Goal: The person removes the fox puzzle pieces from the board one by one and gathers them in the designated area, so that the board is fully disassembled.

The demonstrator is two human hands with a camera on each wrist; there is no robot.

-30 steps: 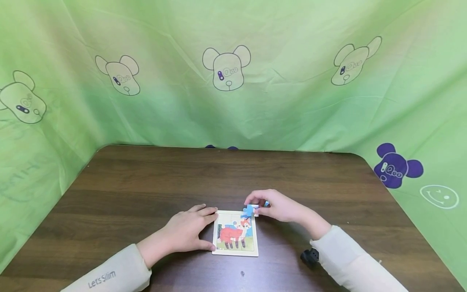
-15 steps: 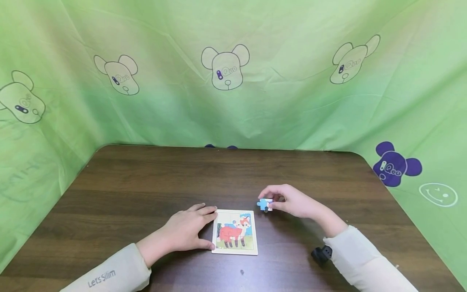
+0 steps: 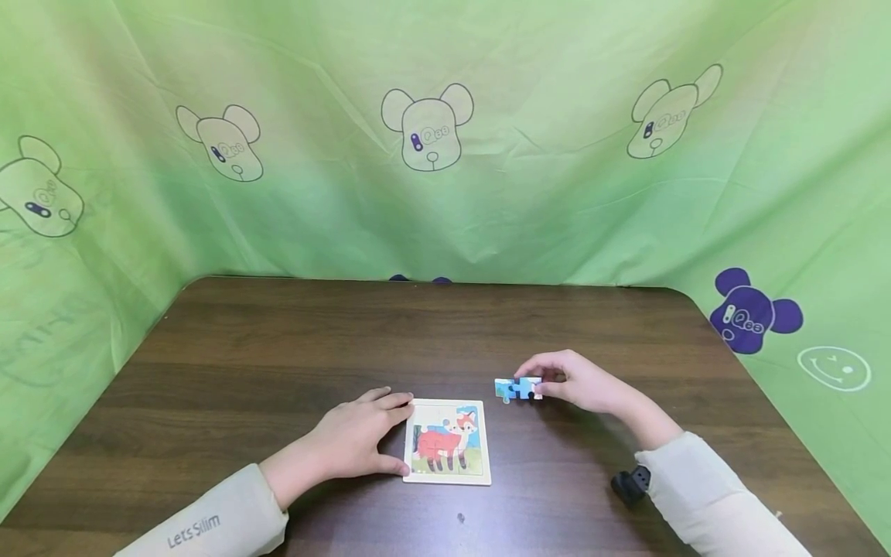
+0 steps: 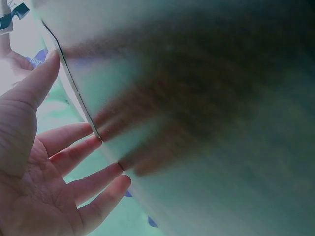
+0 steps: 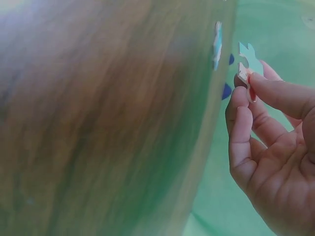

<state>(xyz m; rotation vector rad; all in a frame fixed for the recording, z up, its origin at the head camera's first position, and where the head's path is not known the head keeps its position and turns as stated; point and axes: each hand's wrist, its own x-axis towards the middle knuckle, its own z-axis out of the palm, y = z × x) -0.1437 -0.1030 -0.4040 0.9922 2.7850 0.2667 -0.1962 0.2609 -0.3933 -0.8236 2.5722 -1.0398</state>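
My left hand (image 3: 348, 437) lies at the left edge of a square puzzle tray (image 3: 448, 480), its thumb and fingers spread along that side. In the left wrist view the fingers (image 4: 93, 172) look fairly straight. A red deer-like animal on blue and green shows in the tray, with pale bare areas at the upper left. To the right, my right hand (image 3: 581, 383) pinches a blue puzzle piece (image 3: 527, 388) between thumb and fingers just above the table. Beside it on the left lies another blue-and-green puzzle piece (image 3: 503, 388). The right wrist view shows the held piece (image 5: 253, 60) apart from the lying piece (image 5: 217, 45).
Both hands work over a dark wooden table (image 3: 313, 325). A green cloth (image 3: 299, 193) printed with bear heads hangs behind and at both sides. A black device (image 3: 630, 485) sits by the right sleeve cuff.
The right hand has moved right with the pinched piece, away from the tray's upper right corner. A second piece now shows uncovered on the table. The left hand has stayed put.
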